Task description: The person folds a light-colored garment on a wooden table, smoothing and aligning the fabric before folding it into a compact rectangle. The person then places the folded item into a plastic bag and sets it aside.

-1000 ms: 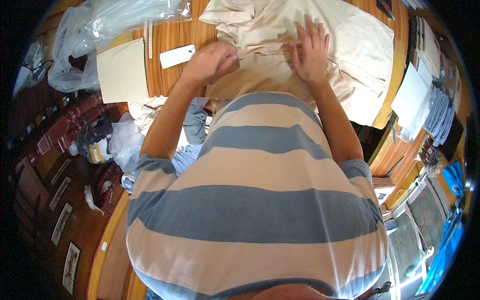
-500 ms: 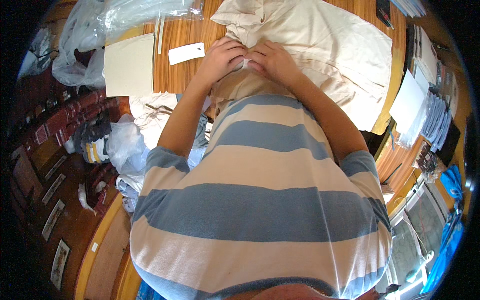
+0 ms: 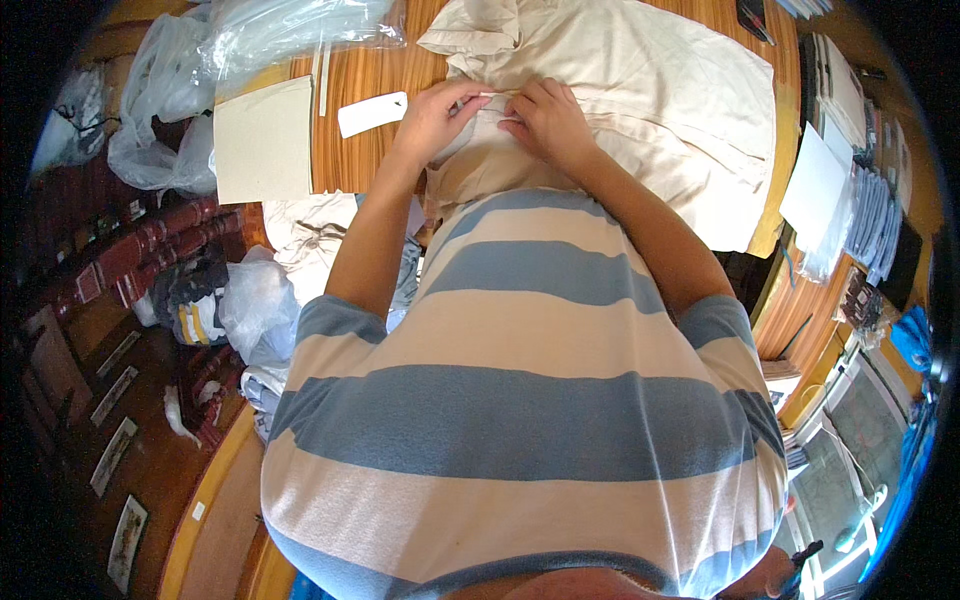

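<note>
A cream garment (image 3: 680, 120) lies spread over the wooden table (image 3: 352, 72), its near part folded toward my striped shirt. Thumb and fingers of my left hand (image 3: 438, 120) pinch the garment's edge at the near left. Just to the right, my right hand (image 3: 550, 120) is closed with bent fingers on the same edge. A short stretch of pale cloth shows between the two hands. What lies under my right fingers is partly hidden. Close to my left hand, a white tag with a small hole (image 3: 372, 114) rests on the wood.
A flat beige panel (image 3: 264, 140) lies on the table's left edge. Clear plastic bags (image 3: 300, 28) spread behind it. Bundled clothes (image 3: 312, 232) sit below the left side. On the right are white sheets (image 3: 815, 188) and a stack of blue folded garments (image 3: 874, 228).
My hands have moved slightly apart, widening the stretch of cloth between them. The right fingers have shifted a little to the right. The view has tilted slightly.
</note>
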Demonstrator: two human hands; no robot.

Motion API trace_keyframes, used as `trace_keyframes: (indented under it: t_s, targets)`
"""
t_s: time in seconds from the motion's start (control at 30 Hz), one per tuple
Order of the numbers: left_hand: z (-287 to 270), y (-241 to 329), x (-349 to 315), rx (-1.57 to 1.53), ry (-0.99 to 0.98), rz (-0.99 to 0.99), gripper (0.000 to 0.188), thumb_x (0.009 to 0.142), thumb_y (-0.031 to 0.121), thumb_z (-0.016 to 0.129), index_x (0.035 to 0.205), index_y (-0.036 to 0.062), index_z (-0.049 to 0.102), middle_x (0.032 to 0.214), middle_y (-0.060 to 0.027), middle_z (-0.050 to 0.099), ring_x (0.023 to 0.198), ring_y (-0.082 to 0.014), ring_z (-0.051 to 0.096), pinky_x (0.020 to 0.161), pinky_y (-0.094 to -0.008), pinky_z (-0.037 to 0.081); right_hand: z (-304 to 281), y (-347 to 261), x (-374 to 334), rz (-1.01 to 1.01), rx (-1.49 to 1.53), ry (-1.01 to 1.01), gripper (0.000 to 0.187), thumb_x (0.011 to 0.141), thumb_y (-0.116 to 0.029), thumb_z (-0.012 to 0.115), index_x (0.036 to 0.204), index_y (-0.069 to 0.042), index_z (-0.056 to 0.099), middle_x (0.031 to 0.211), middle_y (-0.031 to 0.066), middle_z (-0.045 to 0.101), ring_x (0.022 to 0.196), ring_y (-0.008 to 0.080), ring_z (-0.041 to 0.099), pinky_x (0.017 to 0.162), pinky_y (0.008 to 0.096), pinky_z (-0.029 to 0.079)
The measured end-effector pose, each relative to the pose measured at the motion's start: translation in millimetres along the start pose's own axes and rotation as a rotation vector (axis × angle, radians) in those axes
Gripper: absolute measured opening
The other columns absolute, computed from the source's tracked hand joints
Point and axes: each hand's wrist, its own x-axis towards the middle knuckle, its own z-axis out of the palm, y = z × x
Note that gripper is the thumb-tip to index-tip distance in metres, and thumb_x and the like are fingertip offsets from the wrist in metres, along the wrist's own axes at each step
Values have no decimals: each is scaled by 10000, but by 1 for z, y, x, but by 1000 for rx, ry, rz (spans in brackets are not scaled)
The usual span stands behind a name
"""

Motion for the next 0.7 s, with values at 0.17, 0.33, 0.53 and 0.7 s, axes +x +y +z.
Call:
trace_keyframes:
  t_s: [0.17, 0.33, 0.53, 0.7]
  targets:
    - [0, 0, 0, 7, 7, 53, 141, 975, 129, 711, 1095, 59, 740, 1059, -90, 756, 904, -240, 726, 757, -349, 581, 1, -2, 0, 24, 74, 1, 217, 853, -225, 784, 1010, -112, 686, 1079, 84, 644, 1059, 310, 578, 946, 427, 468]
    - [-3, -8, -1, 82, -33, 162, 134, 965, 100, 686, 1082, 54, 731, 1053, -91, 735, 914, -229, 714, 758, -359, 577, -13, -9, -2, 0, 171, 11, 214, 841, -145, 789, 1022, -109, 682, 991, 76, 683, 995, 305, 608, 925, 418, 481]
    - [-12, 3, -2, -42, -128, 80, 255, 893, 175, 802, 1114, 71, 729, 994, -79, 718, 828, -171, 673, 717, -311, 555, -14, -12, -2, 68, 386, 146, 264, 831, -97, 811, 1075, -92, 711, 984, 80, 732, 946, 306, 674, 883, 421, 509]
    - [-7, 3, -3, 23, -70, 57, 338, 862, 255, 847, 1131, 87, 730, 924, -70, 714, 794, -191, 683, 702, -323, 561, -7, -10, -4, 149, 384, 168, 280, 827, -166, 820, 1082, -102, 726, 1004, 86, 747, 979, 305, 690, 922, 423, 492]
